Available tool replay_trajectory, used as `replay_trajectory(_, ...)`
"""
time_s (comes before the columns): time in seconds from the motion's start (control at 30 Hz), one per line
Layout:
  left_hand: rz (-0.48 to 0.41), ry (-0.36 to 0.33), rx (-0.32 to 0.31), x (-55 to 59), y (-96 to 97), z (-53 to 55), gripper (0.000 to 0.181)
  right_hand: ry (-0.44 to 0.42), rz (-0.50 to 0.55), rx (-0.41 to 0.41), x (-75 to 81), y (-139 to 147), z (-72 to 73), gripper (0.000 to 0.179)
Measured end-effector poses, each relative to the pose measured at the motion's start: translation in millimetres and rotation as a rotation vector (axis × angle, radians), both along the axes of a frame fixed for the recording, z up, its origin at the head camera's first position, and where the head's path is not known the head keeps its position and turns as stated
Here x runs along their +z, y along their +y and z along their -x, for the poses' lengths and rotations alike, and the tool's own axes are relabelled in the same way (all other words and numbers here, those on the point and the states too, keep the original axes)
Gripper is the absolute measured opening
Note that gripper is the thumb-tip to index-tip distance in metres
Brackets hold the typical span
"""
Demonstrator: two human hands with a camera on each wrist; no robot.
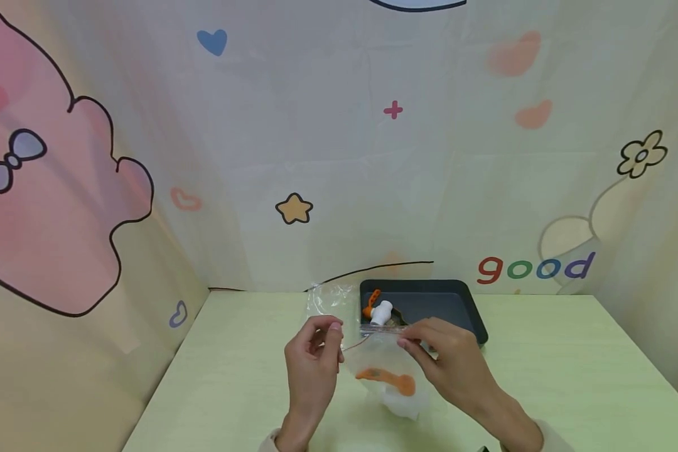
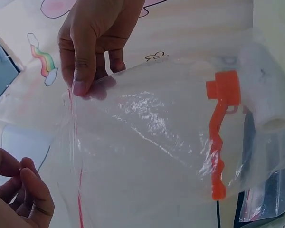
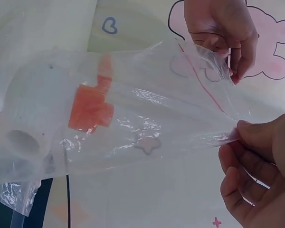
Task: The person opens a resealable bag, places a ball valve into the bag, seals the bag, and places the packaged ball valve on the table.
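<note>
A clear zip bag [image 2: 147, 123] with a red line near its mouth hangs from my right hand [image 1: 446, 358], whose thumb and fingertips pinch its top edge. Inside it, low down, is a white plastic ball valve [image 2: 268, 90] with an orange lever handle [image 2: 218, 142]; the head view shows the same handle [image 1: 387, 378] blurred through the film. My left hand [image 1: 313, 364] is beside the bag's mouth with its fingers loosely curled. In the left wrist view nothing shows between those fingertips [image 2: 26, 164], and the bag's edge passes just to their right.
Behind the hands stands a dark tray [image 1: 446, 301] holding another white valve [image 1: 381, 312] with an orange handle. Left of the tray, at the back of the light green table [image 1: 220, 364], lies clear plastic film [image 1: 330, 301]. A printed cloth [image 1: 339, 138] hangs behind the table.
</note>
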State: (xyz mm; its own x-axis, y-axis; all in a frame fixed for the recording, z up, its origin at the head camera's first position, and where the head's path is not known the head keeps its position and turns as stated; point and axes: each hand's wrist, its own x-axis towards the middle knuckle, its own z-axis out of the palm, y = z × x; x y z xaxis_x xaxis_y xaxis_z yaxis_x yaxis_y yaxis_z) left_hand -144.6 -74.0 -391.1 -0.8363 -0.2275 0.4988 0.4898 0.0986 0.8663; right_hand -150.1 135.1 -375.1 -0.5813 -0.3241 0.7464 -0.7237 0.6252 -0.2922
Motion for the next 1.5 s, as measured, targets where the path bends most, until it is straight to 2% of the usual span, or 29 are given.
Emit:
replay_trajectory(0.13, 0.178, 0.150, 0.041, 2.7, 0.1, -1.8, 0.012, -0.029, 0.010, 0.000, 3.7, 3.3, -4.1, 0.017)
replay_trajectory(0.23, 0.303, 0.275, 0.026, 3.6, 1.9, -1.9, 0.015, -0.014, 0.039, 0.032, 5.4, 4.3, -5.4, 0.018)
replay_trajectory(0.33, 0.428, 0.357, -0.012, 3.8, 5.0, -2.5, 0.018, 0.001, 0.056, 0.063, 5.5, 3.7, -6.2, 0.019)
replay_trajectory(0.43, 0.559, 0.353, -0.055, 3.8, 8.7, -3.8, 0.025, -0.006, 0.051, 0.062, 4.8, 2.3, -7.4, 0.019)
replay_trajectory(0.5, 0.642, 0.316, -0.078, 4.2, 10.9, -4.5, 0.030, -0.019, 0.038, 0.047, 4.2, 1.4, -8.5, 0.018)
replay_trajectory(0.6, 0.719, 0.265, -0.106, 4.0, 13.2, -4.4, 0.031, -0.029, 0.023, 0.033, 3.7, 1.0, -9.6, 0.019)
replay_trajectory(0.7, 0.740, 0.259, -0.119, 2.7, 14.8, -3.4, 0.022, -0.027, 0.013, 0.034, 3.7, 1.0, -10.3, 0.021)
replay_trajectory(0.83, 0.721, 0.259, -0.141, 1.4, 16.3, -1.9, 0.010, -0.029, 0.005, 0.033, 4.4, 1.0, -11.3, 0.021)
replay_trajectory(0.97, 0.698, 0.252, -0.170, 2.3, 16.9, -1.3, 0.006, -0.060, -0.007, 0.040, 4.8, 0.7, -13.1, 0.019)
replay_trajectory(1.07, 0.675, 0.256, -0.196, 2.6, 17.1, -1.1, 0.004, -0.074, -0.012, 0.052, 4.9, 0.3, -14.3, 0.019)
replay_trajectory(1.23, 0.656, 0.262, -0.232, 2.7, 15.7, -0.7, 0.005, -0.039, -0.010, 0.064, 4.6, -0.1, -14.5, 0.022)
replay_trajectory(1.5, 0.674, 0.205, -0.239, 2.8, 8.9, 0.5, 0.008, -0.014, 0.002, 0.055, 4.3, 2.7, -14.2, 0.020)
